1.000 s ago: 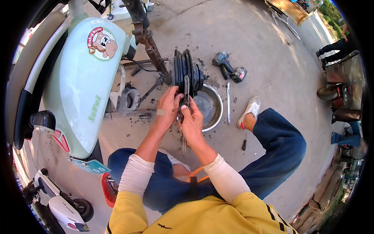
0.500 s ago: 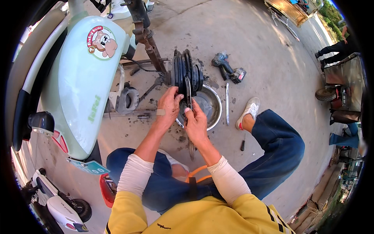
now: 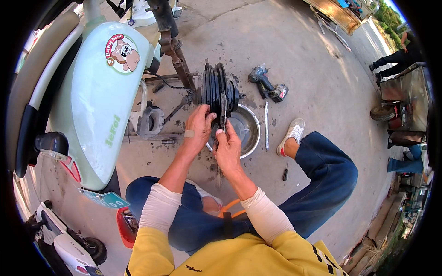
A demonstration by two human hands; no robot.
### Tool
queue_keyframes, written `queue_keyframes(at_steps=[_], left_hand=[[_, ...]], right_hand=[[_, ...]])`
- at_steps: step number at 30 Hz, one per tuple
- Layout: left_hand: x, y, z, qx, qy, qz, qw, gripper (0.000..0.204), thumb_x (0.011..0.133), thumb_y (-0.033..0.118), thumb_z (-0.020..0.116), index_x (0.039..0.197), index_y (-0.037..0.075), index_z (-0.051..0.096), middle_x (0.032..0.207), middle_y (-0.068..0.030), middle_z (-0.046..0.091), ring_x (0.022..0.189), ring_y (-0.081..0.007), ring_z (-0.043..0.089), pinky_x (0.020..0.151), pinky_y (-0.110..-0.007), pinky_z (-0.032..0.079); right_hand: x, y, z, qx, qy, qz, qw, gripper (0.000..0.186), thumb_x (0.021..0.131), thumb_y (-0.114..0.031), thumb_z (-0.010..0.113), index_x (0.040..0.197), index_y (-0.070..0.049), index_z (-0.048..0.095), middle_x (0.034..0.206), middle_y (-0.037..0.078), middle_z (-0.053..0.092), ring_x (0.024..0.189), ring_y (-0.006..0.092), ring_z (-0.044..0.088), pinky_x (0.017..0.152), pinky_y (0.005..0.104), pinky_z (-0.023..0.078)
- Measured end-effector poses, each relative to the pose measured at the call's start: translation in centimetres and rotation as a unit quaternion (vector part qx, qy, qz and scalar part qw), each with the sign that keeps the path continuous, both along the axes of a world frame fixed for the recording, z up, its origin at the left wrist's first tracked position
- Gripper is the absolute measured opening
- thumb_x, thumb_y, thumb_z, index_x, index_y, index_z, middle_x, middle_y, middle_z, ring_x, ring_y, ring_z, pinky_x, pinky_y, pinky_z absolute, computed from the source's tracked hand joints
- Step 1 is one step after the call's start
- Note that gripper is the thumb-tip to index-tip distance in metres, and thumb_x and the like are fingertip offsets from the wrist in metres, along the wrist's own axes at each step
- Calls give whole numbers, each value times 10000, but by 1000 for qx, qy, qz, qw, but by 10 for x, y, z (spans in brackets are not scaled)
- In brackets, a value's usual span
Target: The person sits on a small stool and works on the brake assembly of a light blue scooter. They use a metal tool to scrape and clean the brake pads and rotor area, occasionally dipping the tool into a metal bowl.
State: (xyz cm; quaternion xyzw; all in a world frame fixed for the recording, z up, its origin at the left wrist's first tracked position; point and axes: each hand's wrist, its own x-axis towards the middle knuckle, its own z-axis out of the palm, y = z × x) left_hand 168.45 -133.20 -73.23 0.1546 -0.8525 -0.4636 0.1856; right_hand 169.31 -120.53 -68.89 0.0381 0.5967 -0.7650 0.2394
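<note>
A black wheel [image 3: 213, 85] with a ribbed rim and a hub stands upright ahead of me, beside the vehicle's raised frame. My left hand [image 3: 198, 127] has its fingers curled against the wheel's near edge, partly hiding what they pinch. My right hand [image 3: 228, 148] is closed around a long, narrow metal tire lever [image 3: 223, 106], its thumb on top. The lever's far end lies against the wheel's right side, and its near end points toward me. Under the wheel and hands sits a round metal basin [image 3: 252, 144], partly hidden.
A pale green scooter [image 3: 99, 92] stands close at left. On the concrete lie a cordless impact wrench [image 3: 267, 84], another metal bar [image 3: 266, 126], a screwdriver [image 3: 285, 172] and a socket [image 3: 168, 141]. A red container [image 3: 125, 230] is by my left leg. A person [image 3: 398, 57] stands far right.
The lever's near end has swung slightly left along with my right hand. My left hand keeps its place at the wheel's edge. The whole view has shifted a little.
</note>
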Motion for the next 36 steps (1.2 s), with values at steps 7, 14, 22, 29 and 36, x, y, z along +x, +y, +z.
queue_keyframes(at_steps=[7, 14, 22, 29, 36], left_hand=[[4, -2, -4, -23, 5, -3, 1000, 205, 944, 100, 692, 1075, -24, 595, 925, -209, 668, 831, -370, 668, 740, -427, 519], [3, 2, 3, -41, 22, -4, 999, 177, 938, 90, 682, 1031, -29, 592, 914, -215, 635, 816, -403, 625, 720, -453, 491], [3, 2, 1, -35, 15, -4, 999, 181, 943, 108, 672, 1026, -29, 588, 922, -214, 640, 822, -397, 629, 728, -453, 492], [3, 4, 8, -38, -46, -16, 998, 171, 962, 114, 645, 1017, -31, 572, 968, -233, 613, 897, -468, 588, 769, -495, 465], [12, -3, 7, -28, -10, -5, 1000, 186, 962, 122, 653, 988, -37, 561, 961, -240, 609, 893, -478, 583, 764, -501, 457]], right_hand=[[-10, 7, -20, 76, 63, 50, 994, 429, 1041, -68, 496, 1461, 12, 532, 1042, 15, 685, 844, 47, 542, 732, 232, 470], [-31, -11, -18, -13, 38, 24, 999, 440, 1047, -83, 508, 1481, -10, 524, 935, -23, 644, 692, 25, 492, 583, 220, 414], [-13, -3, -7, -18, 6, 20, 1000, 397, 1053, -100, 507, 1445, -64, 565, 783, -53, 560, 571, 18, 451, 480, 221, 361], [2, 10, -7, 5, -4, 20, 1000, 380, 1055, -112, 504, 1424, -69, 581, 730, -60, 562, 516, 23, 433, 457, 226, 343], [-20, -11, -7, -29, 1, 39, 999, 405, 1054, -125, 521, 1454, -71, 546, 704, -53, 514, 496, 41, 439, 446, 232, 363]])
